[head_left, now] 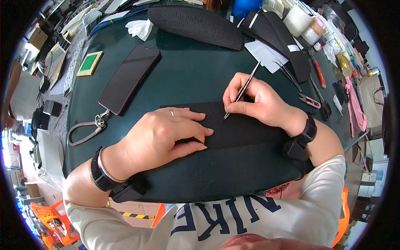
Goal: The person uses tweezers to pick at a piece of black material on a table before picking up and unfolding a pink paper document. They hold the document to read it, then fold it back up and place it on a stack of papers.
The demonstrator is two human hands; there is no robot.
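A strip of black fabric (250, 131) lies across the dark green tabletop in front of me. My left hand (162, 131) rests flat on its left part, fingers stretched out and holding nothing. Pinched like a pen in my right hand (258, 100) is a pair of slim metal tweezers (246, 85). Their tips point down at the fabric, just right of my left fingertips. Whether anything is between the tips is too small to tell.
Left of the fabric lie a phone (129, 79) with a wrist strap (85, 129) and a small green-and-cream square (89, 63). Black fabric pieces (196, 27) sit at the back. Curved tweezers (288, 75), thread snips (309, 100) and scissors (324, 106) lie at right.
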